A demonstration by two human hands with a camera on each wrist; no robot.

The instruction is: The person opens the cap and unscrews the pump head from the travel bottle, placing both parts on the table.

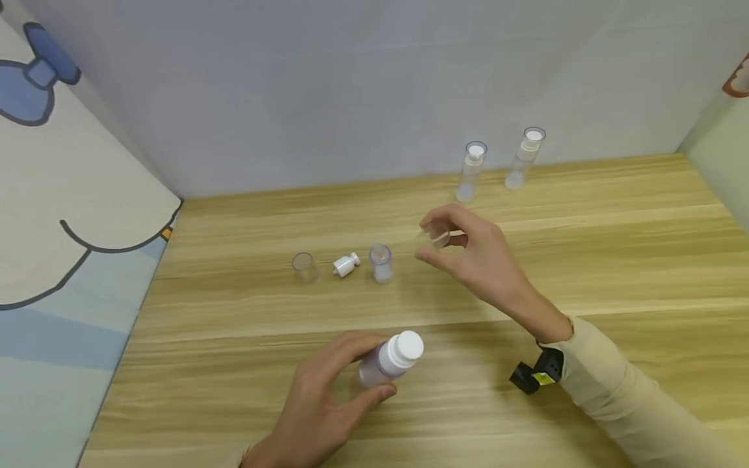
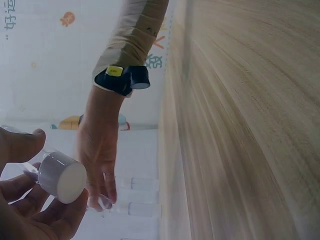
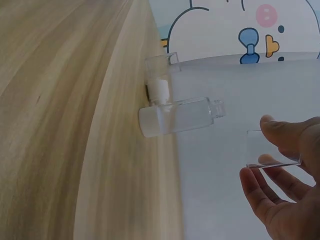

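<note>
1. Left grip (image 1: 316, 404), head view, lower centre: fingers and thumb hold the white-topped bottle (image 1: 372, 368) round its body. Right grip (image 1: 482, 257), right of centre, pinches the clear cap (image 1: 437, 236) above the worktop (image 1: 234, 364).
2. Left wrist view, lower left: the bottle looks light, stiff and smooth; mid-body seems the surest hold.
3. Right wrist view, right side: the cap looks thin-walled, probably slippery and crackable; opposite walls suit a gentle pinch.

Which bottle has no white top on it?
The front standing bottle, beside the loose white pump: its clear neck is bare. The two rear bottles and the held bottle in the left hand carry white tops.
</note>
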